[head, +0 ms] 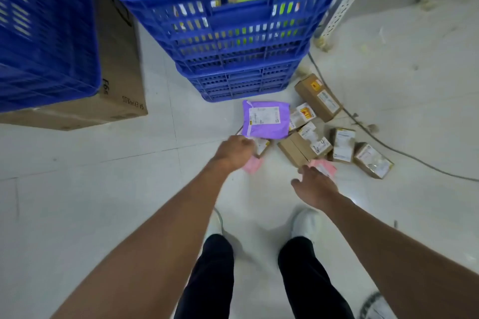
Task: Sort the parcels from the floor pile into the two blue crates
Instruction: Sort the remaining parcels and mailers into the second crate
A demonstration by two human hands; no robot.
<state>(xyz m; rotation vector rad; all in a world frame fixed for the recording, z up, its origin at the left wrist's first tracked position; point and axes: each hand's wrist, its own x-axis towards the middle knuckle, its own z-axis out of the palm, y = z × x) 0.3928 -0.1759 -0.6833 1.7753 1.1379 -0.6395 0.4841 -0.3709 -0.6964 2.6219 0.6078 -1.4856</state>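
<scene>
Left hand (234, 150), right hand (315, 188) reach for cardboard parcels (305, 146).
Right fingers (308, 171) spread over flat pink packet (327, 168); left fingers hidden, hold unclear. Pinch its edge.

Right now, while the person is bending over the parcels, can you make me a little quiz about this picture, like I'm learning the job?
1. True or false: the blue crate in the middle already has parcels inside.
2. What colour is the soft mailer lying at the foot of that crate? A green, B purple, C black.
3. Which is nearer to that mailer, the left hand or the right hand?

Key: 1 true; 2 B; 3 the left hand.
</scene>
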